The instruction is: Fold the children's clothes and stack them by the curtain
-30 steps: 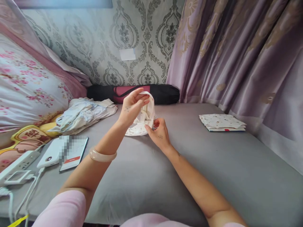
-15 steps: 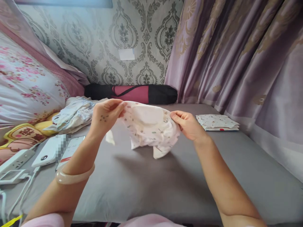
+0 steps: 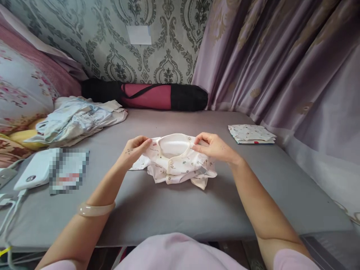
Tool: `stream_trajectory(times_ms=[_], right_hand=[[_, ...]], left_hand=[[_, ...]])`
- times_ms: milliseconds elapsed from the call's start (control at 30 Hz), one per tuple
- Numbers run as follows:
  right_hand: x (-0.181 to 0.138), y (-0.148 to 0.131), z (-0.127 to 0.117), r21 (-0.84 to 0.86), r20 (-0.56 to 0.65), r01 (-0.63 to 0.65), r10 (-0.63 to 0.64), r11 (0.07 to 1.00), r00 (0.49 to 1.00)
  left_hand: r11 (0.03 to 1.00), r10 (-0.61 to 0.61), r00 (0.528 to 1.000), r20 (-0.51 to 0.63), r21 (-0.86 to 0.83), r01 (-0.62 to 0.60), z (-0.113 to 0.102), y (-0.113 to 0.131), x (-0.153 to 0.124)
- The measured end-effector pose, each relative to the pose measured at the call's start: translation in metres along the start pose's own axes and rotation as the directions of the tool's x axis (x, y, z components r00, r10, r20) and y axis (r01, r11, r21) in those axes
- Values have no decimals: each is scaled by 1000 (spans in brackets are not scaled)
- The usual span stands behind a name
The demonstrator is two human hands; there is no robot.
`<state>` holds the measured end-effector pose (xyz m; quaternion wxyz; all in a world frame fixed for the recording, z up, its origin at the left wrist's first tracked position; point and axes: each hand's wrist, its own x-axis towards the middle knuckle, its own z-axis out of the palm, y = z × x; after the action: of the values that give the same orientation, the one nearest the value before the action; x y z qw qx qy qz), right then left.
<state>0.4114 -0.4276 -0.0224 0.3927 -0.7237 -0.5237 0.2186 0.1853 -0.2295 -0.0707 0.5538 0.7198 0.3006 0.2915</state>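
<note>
Small printed shirt pinched at both shoulders, in front of the long black-and-red bag.
Left hand point(image 3: 135, 150) and right hand point(image 3: 214, 147) apart, each clamped on one shoulder of the white printed shirt point(image 3: 182, 166), collar opening between them, buttoned front facing the wearer. Shirt is on the near side of the bag point(image 3: 147, 96), low over the grey sheet point(image 3: 191, 210); can't tell how much rests there. Crumpled clothes point(image 3: 80, 118) front-left of the bag, folded printed cloth point(image 3: 250, 132) front-right.
</note>
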Motion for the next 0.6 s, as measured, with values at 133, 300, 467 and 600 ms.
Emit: stream_trajectory(times_ms=[133, 300, 467, 600], right_hand=[[-4, 6, 7, -320, -41, 4, -18, 947, 999], [-6, 23, 19, -422, -39, 6, -25, 907, 999], [-7, 21, 20, -382, -47, 57, -81, 922, 996], [-12, 1, 16, -339, -116, 30, -73, 940, 991]], left_hand=[[998, -5, 998, -57, -57, 1, 8, -9, -6], [998, -28, 996, -89, -58, 22, 12, -24, -16], [996, -21, 993, -112, -83, 12, 6, -31, -20], [998, 19, 985, -172, -60, -29, 2, -31, -22]])
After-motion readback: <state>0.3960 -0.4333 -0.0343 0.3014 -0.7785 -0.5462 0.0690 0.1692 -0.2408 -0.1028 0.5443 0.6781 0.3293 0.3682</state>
